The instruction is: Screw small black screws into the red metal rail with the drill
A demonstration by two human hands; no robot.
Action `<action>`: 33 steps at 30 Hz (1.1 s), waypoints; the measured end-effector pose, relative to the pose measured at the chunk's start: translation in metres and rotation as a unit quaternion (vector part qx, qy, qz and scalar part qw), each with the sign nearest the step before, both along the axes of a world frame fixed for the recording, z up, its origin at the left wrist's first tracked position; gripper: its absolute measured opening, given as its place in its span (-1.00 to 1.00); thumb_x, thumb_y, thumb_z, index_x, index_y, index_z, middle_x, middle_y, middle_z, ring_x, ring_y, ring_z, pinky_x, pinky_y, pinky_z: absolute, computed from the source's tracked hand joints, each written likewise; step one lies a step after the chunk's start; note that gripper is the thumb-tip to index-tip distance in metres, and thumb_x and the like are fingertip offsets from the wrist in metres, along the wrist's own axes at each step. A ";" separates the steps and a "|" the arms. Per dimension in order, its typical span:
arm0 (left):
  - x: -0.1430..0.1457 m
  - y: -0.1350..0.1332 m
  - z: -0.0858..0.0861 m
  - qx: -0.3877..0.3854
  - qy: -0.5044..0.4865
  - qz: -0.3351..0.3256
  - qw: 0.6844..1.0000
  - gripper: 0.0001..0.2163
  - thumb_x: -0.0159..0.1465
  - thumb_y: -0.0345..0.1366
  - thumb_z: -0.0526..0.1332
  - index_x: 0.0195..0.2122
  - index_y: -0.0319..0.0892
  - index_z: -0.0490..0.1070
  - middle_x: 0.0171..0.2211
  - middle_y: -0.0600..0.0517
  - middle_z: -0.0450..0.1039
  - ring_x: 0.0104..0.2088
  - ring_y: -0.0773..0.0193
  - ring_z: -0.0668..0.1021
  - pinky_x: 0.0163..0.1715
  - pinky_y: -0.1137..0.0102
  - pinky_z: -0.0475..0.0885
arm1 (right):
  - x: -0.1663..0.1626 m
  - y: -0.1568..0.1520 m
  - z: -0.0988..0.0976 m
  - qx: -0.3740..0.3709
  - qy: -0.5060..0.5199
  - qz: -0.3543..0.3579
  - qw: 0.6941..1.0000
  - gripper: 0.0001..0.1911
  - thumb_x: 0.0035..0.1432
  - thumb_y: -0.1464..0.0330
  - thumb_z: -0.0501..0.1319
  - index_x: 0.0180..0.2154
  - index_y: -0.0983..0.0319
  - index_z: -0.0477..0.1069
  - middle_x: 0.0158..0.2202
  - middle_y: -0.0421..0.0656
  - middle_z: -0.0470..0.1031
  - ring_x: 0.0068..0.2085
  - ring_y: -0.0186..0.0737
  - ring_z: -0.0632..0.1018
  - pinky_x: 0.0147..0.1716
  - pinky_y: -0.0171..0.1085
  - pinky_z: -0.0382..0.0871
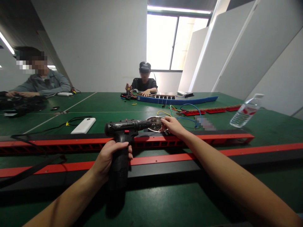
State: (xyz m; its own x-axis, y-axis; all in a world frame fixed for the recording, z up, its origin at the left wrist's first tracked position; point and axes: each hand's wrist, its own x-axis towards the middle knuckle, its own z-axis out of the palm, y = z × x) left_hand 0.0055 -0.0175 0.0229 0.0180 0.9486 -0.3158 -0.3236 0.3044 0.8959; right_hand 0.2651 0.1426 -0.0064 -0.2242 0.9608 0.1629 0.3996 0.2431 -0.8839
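Observation:
My left hand (110, 157) is wrapped around the handle of a black cordless drill (119, 128), which is held level and points to the right. A thin bit (155, 122) runs from its chuck to the fingers of my right hand (172, 125). Those fingers are pinched together at the bit's tip; whatever is between them is too small to make out. Just below the bit and the fingertips sits a round metal bowl (151, 129) with many small dark pieces, apparently screws.
Two long red-and-black rails (146, 161) cross the green table (153, 201) beneath my arms. A white power bank (84, 125) lies left, and a tilted water bottle (246, 112) right. Beyond are wires, red strips (213, 111) and a blue rail (177, 101). Two people sit across the table.

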 end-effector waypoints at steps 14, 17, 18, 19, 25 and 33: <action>-0.001 0.001 -0.002 0.010 0.003 -0.003 1.000 -0.89 0.17 -0.38 0.30 -0.41 -0.35 0.55 -0.47 -0.08 0.52 -0.53 0.21 0.58 -0.62 0.35 0.57 | 0.003 0.005 -0.007 0.007 0.033 0.034 0.999 -0.67 0.37 0.17 0.13 -0.40 0.22 0.35 -0.56 -0.16 0.51 -0.43 -0.18 0.62 -0.47 -0.32 0.34; -0.001 0.001 -0.002 0.019 0.001 -0.001 1.000 -0.89 0.14 -0.38 0.32 -0.42 -0.36 0.55 -0.48 -0.08 0.52 -0.54 0.23 0.57 -0.63 0.39 0.55 | 0.004 0.007 -0.010 0.020 0.032 0.032 0.999 -0.65 0.36 0.13 0.14 -0.41 0.21 0.34 -0.55 -0.15 0.54 -0.44 -0.18 0.62 -0.45 -0.31 0.35; -0.001 0.001 -0.002 0.021 -0.001 0.003 1.000 -0.89 0.13 -0.39 0.32 -0.43 -0.36 0.55 -0.48 -0.08 0.52 -0.55 0.24 0.57 -0.63 0.41 0.54 | 0.004 0.007 -0.010 0.022 0.028 0.029 0.999 -0.65 0.36 0.13 0.14 -0.40 0.21 0.34 -0.54 -0.15 0.54 -0.45 -0.19 0.61 -0.45 -0.31 0.34; -0.001 0.001 -0.002 0.021 -0.002 0.007 1.000 -0.89 0.12 -0.38 0.33 -0.43 -0.36 0.55 -0.48 -0.08 0.52 -0.55 0.24 0.58 -0.63 0.42 0.54 | 0.004 0.007 -0.011 0.022 0.023 0.026 0.999 -0.65 0.36 0.13 0.14 -0.40 0.21 0.34 -0.54 -0.14 0.55 -0.45 -0.19 0.61 -0.46 -0.31 0.34; -0.002 0.002 -0.004 0.022 0.000 -0.004 1.000 -0.88 0.11 -0.36 0.34 -0.42 -0.36 0.56 -0.48 -0.07 0.52 -0.54 0.23 0.57 -0.62 0.38 0.56 | 0.003 0.004 -0.008 0.014 0.020 0.023 0.999 -0.67 0.36 0.15 0.14 -0.39 0.22 0.35 -0.54 -0.14 0.54 -0.44 -0.18 0.61 -0.49 -0.32 0.32; -0.002 0.001 -0.003 0.018 0.000 -0.001 1.000 -0.89 0.13 -0.38 0.33 -0.42 -0.36 0.56 -0.48 -0.08 0.52 -0.54 0.22 0.58 -0.61 0.37 0.56 | 0.001 0.003 -0.002 -0.016 0.031 0.015 0.999 -0.69 0.39 0.23 0.09 -0.39 0.23 0.37 -0.54 -0.14 0.54 -0.48 -0.22 0.59 -0.53 -0.34 0.31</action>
State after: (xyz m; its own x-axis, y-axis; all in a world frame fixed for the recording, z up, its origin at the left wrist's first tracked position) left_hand 0.0037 -0.0161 0.0199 0.0205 0.9592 -0.2820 -0.3225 0.2733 0.9063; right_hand 0.2656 0.1452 -0.0088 -0.2441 0.9586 0.1467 0.3363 0.2256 -0.9143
